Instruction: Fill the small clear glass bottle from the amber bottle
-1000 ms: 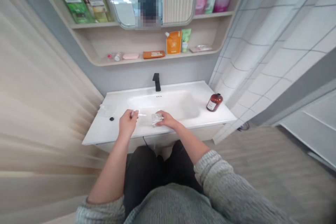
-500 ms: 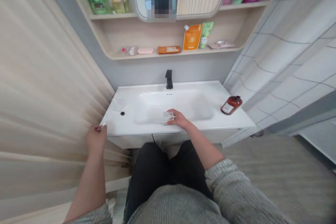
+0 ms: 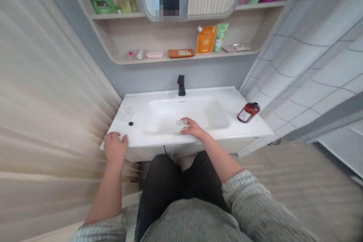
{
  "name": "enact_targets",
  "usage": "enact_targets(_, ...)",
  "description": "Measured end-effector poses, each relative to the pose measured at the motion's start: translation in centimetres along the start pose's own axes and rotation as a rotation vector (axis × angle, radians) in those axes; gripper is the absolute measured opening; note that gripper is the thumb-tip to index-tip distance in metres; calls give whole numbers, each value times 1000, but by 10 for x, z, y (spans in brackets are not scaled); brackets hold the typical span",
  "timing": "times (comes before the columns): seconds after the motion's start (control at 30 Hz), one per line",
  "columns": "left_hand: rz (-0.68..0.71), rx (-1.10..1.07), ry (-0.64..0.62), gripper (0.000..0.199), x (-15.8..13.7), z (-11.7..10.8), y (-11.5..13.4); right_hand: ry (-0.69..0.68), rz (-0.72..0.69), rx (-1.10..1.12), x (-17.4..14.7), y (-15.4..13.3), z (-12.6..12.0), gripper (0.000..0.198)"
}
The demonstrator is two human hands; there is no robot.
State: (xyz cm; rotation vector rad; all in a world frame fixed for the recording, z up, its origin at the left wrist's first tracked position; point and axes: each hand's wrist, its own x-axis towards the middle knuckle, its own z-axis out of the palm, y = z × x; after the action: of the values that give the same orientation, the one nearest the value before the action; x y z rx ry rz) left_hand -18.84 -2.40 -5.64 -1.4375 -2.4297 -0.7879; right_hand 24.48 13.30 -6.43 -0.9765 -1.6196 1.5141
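Firstly, clear, boxy, hard-looking container [image 3: 179, 127]: gripped in the right hand [image 3: 193, 127], above the front rim of the white rectangular basin [image 3: 210, 111].
Right hand: partly closed, thumb and fingers about the container's right side.
Left hand [image 3: 115, 146]: loosely curled at the front left corner of the glossy white worktop [image 3: 150, 140]; contents, if any, could not be told.
Container handling: judged light, stiff, slippery if wet; glass or plastic uncertain, so possibly fragile.
Container hold: best by opposite side walls, gently.
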Motion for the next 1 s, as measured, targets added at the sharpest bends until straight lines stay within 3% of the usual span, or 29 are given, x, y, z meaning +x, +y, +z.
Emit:
enact_targets(0.17, 88, -128, 53, 38, -11, -9, 10, -1, -15, -10, 2, 5, 0, 79)
enact_targets(0.3, 188, -271, 51, 35, -22, -12, 51, -5, -33, -7, 2, 5, 0, 79)
enact_targets(0.4, 316, -465, -106, 44, -28, 2, 100, -9, -49, -15, 3, 4, 1, 79)
enact_targets(0.5, 416, -689, -354, 69, -30, 30, 147, -12, -88, -2, 3, 3, 4, 79)
enact_targets(0.63, 356, -868, -602, 91, -27, 70, 191, 17, -141, 26, 4, 2, 6, 85)
enact_targets(0.8, 275, -1019, -734, 83, -23, 95, 220, 38, -176, 40, 7, 6, 6, 84)
enact_targets(1.0, 236, -1096, -735, 85, -24, 102, 222, 11, -238, 21, 10, 12, 2, 88)
